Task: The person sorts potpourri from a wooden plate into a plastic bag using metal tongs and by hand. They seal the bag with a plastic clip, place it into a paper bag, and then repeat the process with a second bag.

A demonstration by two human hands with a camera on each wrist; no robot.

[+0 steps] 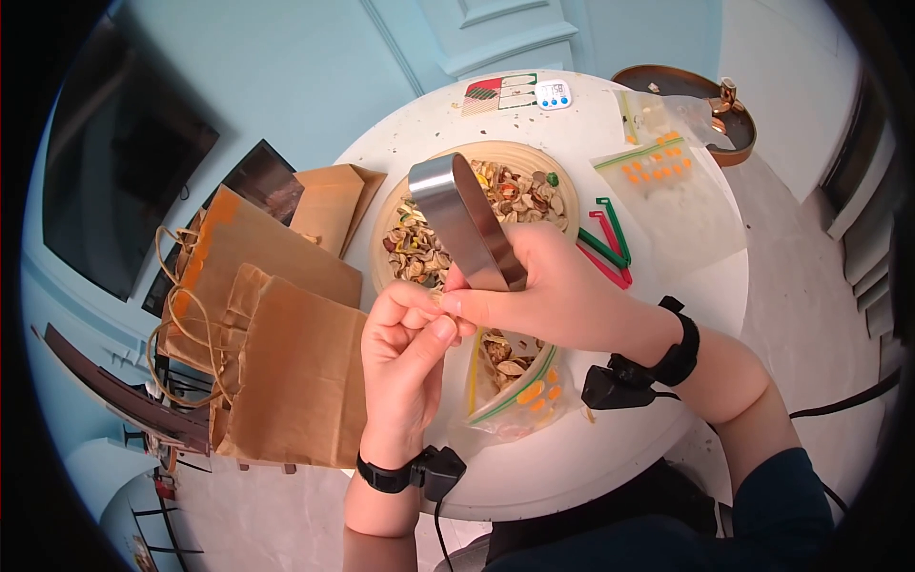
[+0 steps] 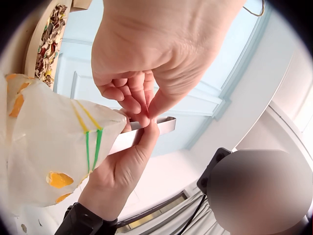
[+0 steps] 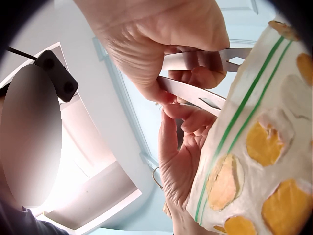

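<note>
My right hand (image 1: pixel 562 296) grips metal tongs (image 1: pixel 456 214), whose bend points up and away over a round tray (image 1: pixel 570 176) of shells or dried pieces (image 1: pixel 534 202). My left hand (image 1: pixel 405 357) pinches a tiny pale piece (image 1: pixel 436 296) at its fingertips, against the right thumb. In the left wrist view the fingertips of the left hand (image 2: pixel 151 49) and right hand (image 2: pixel 120 169) meet beside the tongs (image 2: pixel 168 126). Under the hands stands an open zip bag (image 1: pixel 522 405) with brown pieces inside. The right wrist view shows the tong arms (image 3: pixel 195 94) spread apart.
Brown paper bags (image 1: pixel 295 372) stand at the left. On the white table (image 1: pixel 477 481) lie green and pink clips (image 1: pixel 620 257), a flat zip bag (image 1: pixel 681 210), a white timer (image 1: pixel 553 94) and a patterned card (image 1: pixel 500 93). A dark tray (image 1: pixel 745 141) is at the far right.
</note>
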